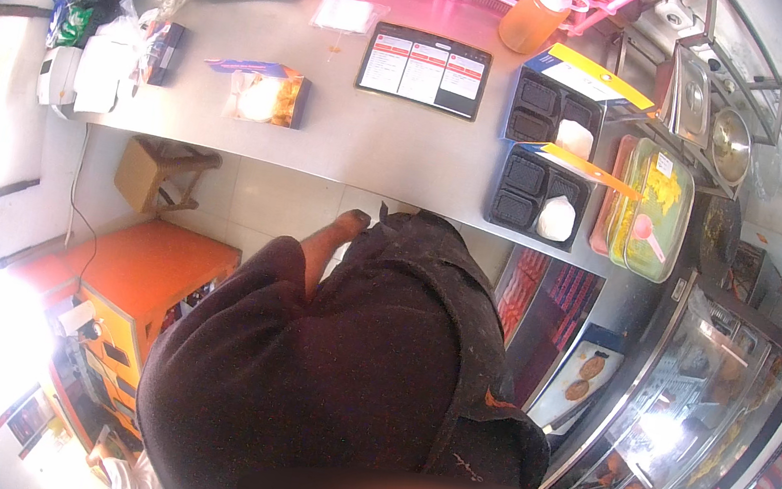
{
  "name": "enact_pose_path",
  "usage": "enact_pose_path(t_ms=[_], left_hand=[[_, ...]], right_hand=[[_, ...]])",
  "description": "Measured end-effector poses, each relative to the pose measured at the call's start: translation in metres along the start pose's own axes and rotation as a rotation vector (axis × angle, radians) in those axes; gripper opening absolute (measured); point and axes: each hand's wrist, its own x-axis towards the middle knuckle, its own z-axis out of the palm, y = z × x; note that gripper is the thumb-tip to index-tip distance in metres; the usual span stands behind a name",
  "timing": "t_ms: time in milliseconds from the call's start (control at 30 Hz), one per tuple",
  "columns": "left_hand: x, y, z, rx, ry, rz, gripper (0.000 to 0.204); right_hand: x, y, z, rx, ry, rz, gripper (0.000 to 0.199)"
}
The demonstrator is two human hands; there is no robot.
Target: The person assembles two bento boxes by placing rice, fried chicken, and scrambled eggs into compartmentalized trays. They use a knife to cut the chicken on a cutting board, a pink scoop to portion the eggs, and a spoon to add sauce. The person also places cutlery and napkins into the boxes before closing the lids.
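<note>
My left hand (333, 239) comes out of a dark sleeve (245, 344) and reaches up toward the front edge of the steel counter (344, 152). Its fingers are straight and I see nothing in them. The fingertips sit just below the counter edge, apart from it. My right hand is hidden; only my dark garment (416, 349) fills the middle of the view. Nearest on the counter are a black tablet (423, 69) with a lit screen and two black compartment trays (522, 178) (540, 105), each holding a white mound of rice.
An open box with a bagged snack (267, 94) lies left on the counter, an orange bottle (532, 18) at the back. A clear tub of yellow food with a pink scoop (657, 208) stands right, above a glass display case (690, 411). A wooden stool (154, 171) and an orange cabinet (139, 273) stand below.
</note>
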Motion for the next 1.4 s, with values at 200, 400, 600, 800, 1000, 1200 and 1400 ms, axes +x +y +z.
enact_pose_path(t_ms=[200, 400, 600, 800, 1000, 1200, 1400], left_hand=[[0.005, -0.008, 0.009, -0.393, 0.015, -0.144, 0.016], [0.005, -0.011, 0.003, -0.63, -0.152, -0.377, 0.031], [0.001, -0.028, 0.006, -0.416, -0.202, -0.215, 0.037], [0.023, -0.037, -0.013, -0.459, -0.277, -0.182, 0.041], [0.041, 0.009, -0.052, -0.738, -0.247, -0.316, 0.047], [0.051, 0.078, -0.071, -0.946, -0.344, -0.297, 0.052], [0.078, 0.236, -0.094, 0.119, -0.187, 0.286, 0.049]], right_hand=[[0.0, -0.002, 0.005, 0.001, -0.001, -0.016, 0.027], [-0.011, 0.008, 0.014, 0.03, 0.082, 0.011, 0.027], [-0.028, 0.049, 0.027, 0.014, 0.29, 0.121, 0.028], [-0.025, 0.119, 0.013, -0.139, 0.694, 0.312, 0.028], [-0.043, 0.177, -0.048, 0.049, 1.207, 0.419, 0.043], [-0.04, 0.254, -0.105, 0.023, 0.932, 0.507, 0.049], [-0.021, 0.289, -0.134, -0.115, 0.713, 0.402, 0.043]])
